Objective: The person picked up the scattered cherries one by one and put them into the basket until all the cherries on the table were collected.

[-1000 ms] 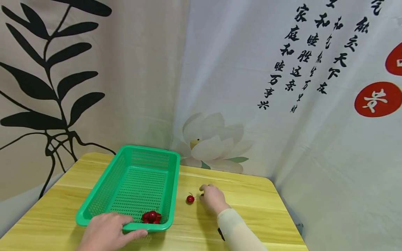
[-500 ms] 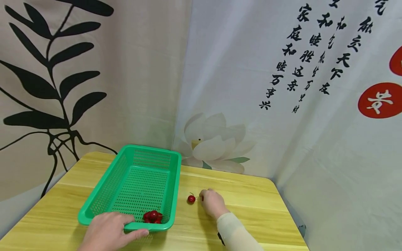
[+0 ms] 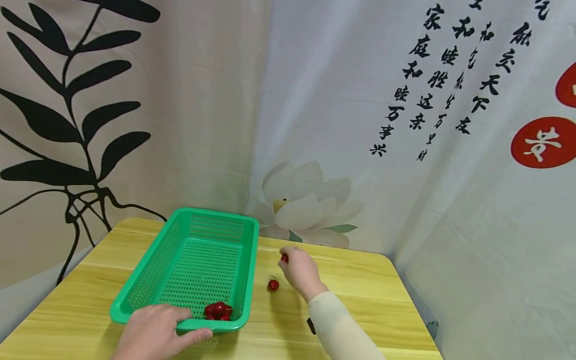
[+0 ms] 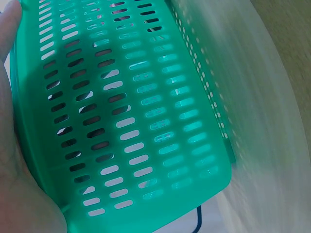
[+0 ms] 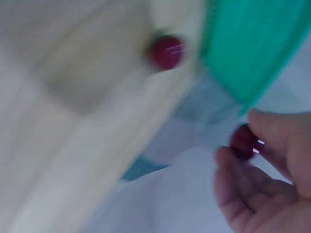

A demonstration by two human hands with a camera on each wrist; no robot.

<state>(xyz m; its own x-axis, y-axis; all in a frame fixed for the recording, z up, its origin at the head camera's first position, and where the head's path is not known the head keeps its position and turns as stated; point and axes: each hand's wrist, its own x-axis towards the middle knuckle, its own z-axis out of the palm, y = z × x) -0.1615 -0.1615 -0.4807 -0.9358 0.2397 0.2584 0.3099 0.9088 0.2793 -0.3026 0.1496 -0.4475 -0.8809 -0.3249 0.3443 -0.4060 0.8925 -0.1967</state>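
My right hand [image 3: 302, 271] is raised over the table and pinches a dark red cherry [image 5: 243, 141] between thumb and fingertips. Just below it in the head view, another cherry [image 3: 273, 285] with a thin stem lies on the wood. My left hand [image 3: 155, 331] grips the near rim of a green plastic basket [image 3: 252, 270], fingers over the inside and thumb along the outside. Several red cherries [image 3: 218, 310] are heaped in the basket's near right corner. In the left wrist view the basket's slotted wall [image 4: 131, 121] fills most of the picture beside the left palm.
The yellow wooden table [image 3: 355, 290] ends at a printed curtain [image 3: 207, 125] behind the basket. Another pale curtain [image 3: 486, 240] hangs along the right side. Motion blurs the right wrist view.
My right hand has lifted off the table, moving away from me, with a cherry in its fingers. The left hand, the basket and the other cherries have stayed put.
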